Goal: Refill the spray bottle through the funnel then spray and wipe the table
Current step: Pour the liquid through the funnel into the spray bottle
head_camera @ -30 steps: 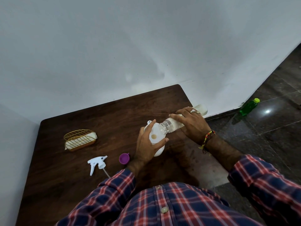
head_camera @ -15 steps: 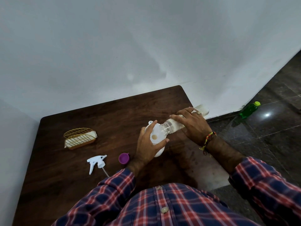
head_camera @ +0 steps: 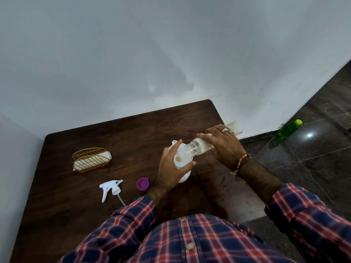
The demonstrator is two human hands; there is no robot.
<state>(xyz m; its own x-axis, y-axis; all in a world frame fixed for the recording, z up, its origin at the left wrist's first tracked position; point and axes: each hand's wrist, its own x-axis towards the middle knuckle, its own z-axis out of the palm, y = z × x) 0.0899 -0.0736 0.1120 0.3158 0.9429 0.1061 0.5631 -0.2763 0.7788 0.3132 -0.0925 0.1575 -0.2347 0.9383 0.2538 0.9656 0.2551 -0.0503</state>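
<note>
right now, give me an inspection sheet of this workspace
surface: dark wooden table, smudged near the front right edge
job's things: left hand holds white spray bottle with funnel; right hand tips clear refill bottle over it; trigger head lies detached
clutter: purple cap, wire holder with napkins
grippers: both hands gripping
cables: nothing seen
surroundings: white wall; green bottle on dark floor

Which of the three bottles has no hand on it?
The green plastic bottle with the yellow-green cap, on the dark floor by the wall. The clear tilted bottle and white spray bottle are both gripped.
</note>
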